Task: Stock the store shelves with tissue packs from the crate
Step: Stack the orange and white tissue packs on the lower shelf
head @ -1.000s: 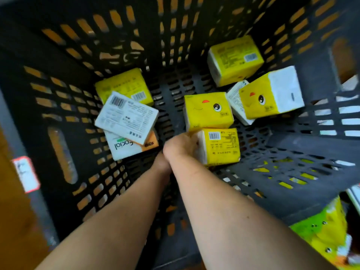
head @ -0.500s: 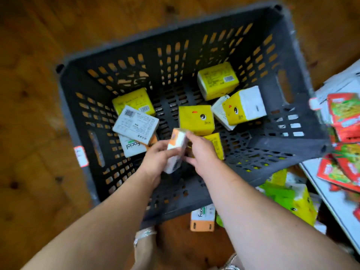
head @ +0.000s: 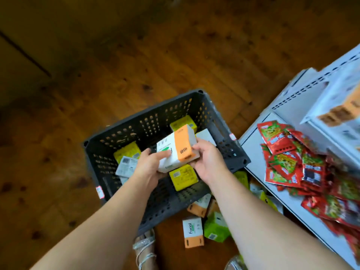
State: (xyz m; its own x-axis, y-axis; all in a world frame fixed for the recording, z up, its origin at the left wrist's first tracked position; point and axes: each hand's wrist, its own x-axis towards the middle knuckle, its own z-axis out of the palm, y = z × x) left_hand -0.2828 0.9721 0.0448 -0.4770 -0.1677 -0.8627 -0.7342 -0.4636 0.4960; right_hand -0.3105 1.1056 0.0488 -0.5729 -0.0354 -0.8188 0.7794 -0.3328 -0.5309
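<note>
Wooden floor (head: 136,61); black crate (head: 239,158); above it, my left hand (head: 150,164) and right hand (head: 207,158) grip one white-and-orange tissue pack (head: 175,151).

The pack (head: 176,151), held edge-on low inside the crate (head: 194,97) half a second ago, has risen above its middle and turned broad face up. The left hand (head: 150,166) now grips its left end, the right hand (head: 208,160) its right.

Small shop, white perforated metal shelf (head: 261,152), heaped red snack packets (head: 286,158), wooden floor (head: 116,55)
</note>
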